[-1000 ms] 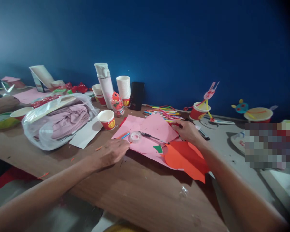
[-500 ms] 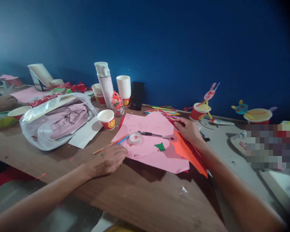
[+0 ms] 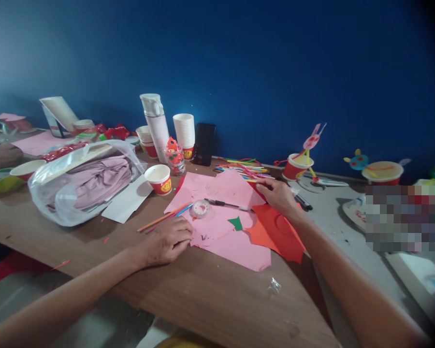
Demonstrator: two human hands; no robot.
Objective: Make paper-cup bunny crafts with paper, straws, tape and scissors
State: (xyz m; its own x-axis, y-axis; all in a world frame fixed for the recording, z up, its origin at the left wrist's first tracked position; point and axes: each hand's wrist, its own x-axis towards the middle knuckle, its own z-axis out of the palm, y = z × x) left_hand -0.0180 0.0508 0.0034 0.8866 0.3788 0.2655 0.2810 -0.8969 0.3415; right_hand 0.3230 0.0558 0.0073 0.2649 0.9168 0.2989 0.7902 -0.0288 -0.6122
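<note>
Two bare hands lie on a wooden worktop (image 3: pixel 206 295). The left hand (image 3: pixel 166 240) rests at the edge of a pink paper sheet (image 3: pixel 235 253), beside orange sticks (image 3: pixel 159 218). The right hand (image 3: pixel 279 197) sits on red-orange paper (image 3: pixel 279 237). A tape roll (image 3: pixel 201 209), black pen (image 3: pixel 221 204) and green scrap (image 3: pixel 235 223) lie on the pink.
</note>
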